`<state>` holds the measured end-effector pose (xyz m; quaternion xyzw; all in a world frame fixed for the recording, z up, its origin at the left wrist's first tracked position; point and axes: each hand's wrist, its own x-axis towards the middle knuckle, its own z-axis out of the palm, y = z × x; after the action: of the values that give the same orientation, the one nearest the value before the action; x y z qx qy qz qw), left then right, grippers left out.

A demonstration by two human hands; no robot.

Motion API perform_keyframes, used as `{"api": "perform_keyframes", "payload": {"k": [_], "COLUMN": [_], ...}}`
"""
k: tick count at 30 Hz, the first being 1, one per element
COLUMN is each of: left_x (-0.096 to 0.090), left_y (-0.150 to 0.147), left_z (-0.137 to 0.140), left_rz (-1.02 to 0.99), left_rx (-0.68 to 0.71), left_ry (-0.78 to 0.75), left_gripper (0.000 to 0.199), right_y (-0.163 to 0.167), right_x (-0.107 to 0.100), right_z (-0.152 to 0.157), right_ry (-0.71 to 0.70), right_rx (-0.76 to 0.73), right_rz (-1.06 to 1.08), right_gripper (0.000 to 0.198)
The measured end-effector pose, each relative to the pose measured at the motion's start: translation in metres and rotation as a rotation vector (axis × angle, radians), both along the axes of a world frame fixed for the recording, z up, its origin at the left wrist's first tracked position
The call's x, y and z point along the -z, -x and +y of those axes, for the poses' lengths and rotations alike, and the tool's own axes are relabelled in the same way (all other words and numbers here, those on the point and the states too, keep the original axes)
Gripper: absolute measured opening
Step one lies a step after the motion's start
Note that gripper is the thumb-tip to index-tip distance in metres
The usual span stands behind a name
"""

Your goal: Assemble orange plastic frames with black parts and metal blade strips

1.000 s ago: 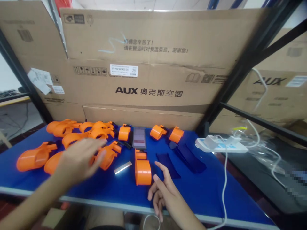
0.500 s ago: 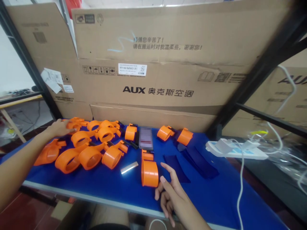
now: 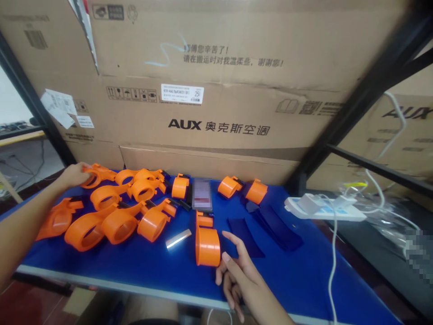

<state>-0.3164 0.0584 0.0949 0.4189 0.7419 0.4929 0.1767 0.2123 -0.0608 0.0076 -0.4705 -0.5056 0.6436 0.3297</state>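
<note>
At the back left of the table, my left hand (image 3: 76,174) is closed on the edge of an orange tape dispenser (image 3: 100,173); some of its fingers are hidden. Several more orange tape dispensers (image 3: 120,224) lie in a cluster just in front and to the right. Near the table's front edge, my right hand (image 3: 241,277) holds nothing, its thumb and index finger apart and the other fingers curled. Close to its fingertips stands a single orange tape dispenser (image 3: 208,246). A shiny flat metal strip (image 3: 178,239) lies left of that one.
A phone (image 3: 202,194) lies at the back middle, with two orange dispensers (image 3: 256,192) to its right. Dark blue flat strips (image 3: 279,228) lie right of centre. A white power strip (image 3: 324,208) with cables sits at the right edge. A large cardboard sheet (image 3: 216,104) stands behind.
My left hand has shifted slightly left, and the dispenser at its fingers now sits tilted, more clear of the others. My right hand has stayed beside its dispenser. The view has shifted a little.
</note>
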Motion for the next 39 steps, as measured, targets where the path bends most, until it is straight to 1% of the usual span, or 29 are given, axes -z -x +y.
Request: {"api": "perform_keyframes", "payload": {"k": [2,5,6,8,10,12,13,14,15,16,17,18,19,20,22,24,25,26,28,30,32,35,36,37,39], "left_x": [-0.005,-0.017,-0.022,-0.031,-0.039,-0.044,-0.046,-0.046,-0.045,-0.042,-0.037,-0.031,-0.024,-0.016,-0.001,0.012,0.016,0.019,0.024,0.028,0.038,0.061,0.069,0.076,0.086], "left_y": [0.001,0.002,0.0,-0.01,-0.031,-0.064,-0.085,-0.108,-0.132,-0.157,-0.181,-0.205,-0.227,-0.248,-0.286,-0.317,-0.331,-0.342,-0.359,-0.369,-0.372,-0.364,-0.359,-0.354,-0.346], "left_z": [-0.001,-0.006,-0.008,-0.01,-0.011,-0.015,-0.019,-0.024,-0.031,-0.039,-0.049,-0.059,-0.069,-0.079,-0.098,-0.116,-0.124,-0.132,-0.144,-0.154,-0.16,-0.166,-0.168,-0.17,-0.172], "left_rz": [0.107,0.201,0.222,0.248,0.227,0.07,-0.002,-0.058,-0.114,-0.155,-0.21,-0.275,-0.321,-0.311,-0.168,0.016,0.077,0.119,0.16,0.155,0.097,-0.07,-0.113,-0.147,-0.225], "left_rx": [-0.064,-0.153,-0.179,-0.214,-0.22,-0.135,-0.041,0.067,0.149,0.237,0.308,0.392,0.459,0.507,0.574,0.638,0.668,0.706,0.78,0.833,0.849,0.852,0.862,0.852,0.888], "left_ry": [0.011,-0.005,-0.018,-0.059,-0.15,-0.346,-0.418,-0.456,-0.464,-0.427,-0.392,-0.343,-0.317,-0.293,-0.238,-0.205,-0.202,-0.198,-0.17,-0.112,-0.07,-0.037,-0.016,0.003,0.035], "left_gripper": [0.013,0.01,0.013,0.026,0.037,0.046,0.046,0.044,0.042,0.043,0.042,0.041,0.041,0.039,0.04,0.048,0.051,0.052,0.052,0.051,0.059,0.088,0.094,0.096,0.094], "right_y": [-0.001,-0.001,-0.001,0.001,0.006,0.012,0.015,0.017,0.018,0.018,0.016,0.013,0.009,0.004,-0.005,-0.011,-0.013,-0.014,-0.015,-0.019,-0.024,-0.032,-0.034,-0.036,-0.038], "right_x": [0.0,-0.002,-0.003,-0.005,-0.008,-0.01,-0.011,-0.012,-0.014,-0.016,-0.018,-0.02,-0.022,-0.024,-0.027,-0.03,-0.031,-0.031,-0.031,-0.03,-0.028,-0.024,-0.023,-0.021,-0.018], "right_z": [0.0,0.0,0.0,-0.002,-0.006,-0.01,-0.011,-0.011,-0.01,-0.009,-0.006,-0.004,-0.002,0.0,-0.001,-0.004,-0.006,-0.008,-0.007,-0.003,0.005,0.017,0.021,0.024,0.029], "right_ry": [-0.013,-0.069,-0.107,-0.213,-0.326,-0.438,-0.505,-0.585,-0.671,-0.757,-0.823,-0.861,-0.866,-0.839,-0.716,-0.551,-0.473,-0.404,-0.304,-0.277,-0.306,-0.331,-0.324,-0.318,-0.311], "right_rx": [-0.014,-0.059,-0.084,-0.129,-0.138,-0.109,-0.088,-0.065,-0.04,-0.008,0.029,0.074,0.122,0.165,0.21,0.202,0.205,0.225,0.308,0.389,0.422,0.406,0.393,0.378,0.359], "right_rz": [-0.01,-0.067,-0.098,-0.182,-0.297,-0.409,-0.454,-0.494,-0.528,-0.555,-0.567,-0.556,-0.511,-0.424,-0.149,0.132,0.227,0.283,0.313,0.276,0.192,0.081,0.062,0.047,0.02], "right_gripper": [0.066,0.066,0.064,0.061,0.058,0.056,0.056,0.054,0.051,0.047,0.043,0.039,0.037,0.037,0.042,0.048,0.048,0.047,0.039,0.032,0.033,0.036,0.037,0.039,0.042]}}
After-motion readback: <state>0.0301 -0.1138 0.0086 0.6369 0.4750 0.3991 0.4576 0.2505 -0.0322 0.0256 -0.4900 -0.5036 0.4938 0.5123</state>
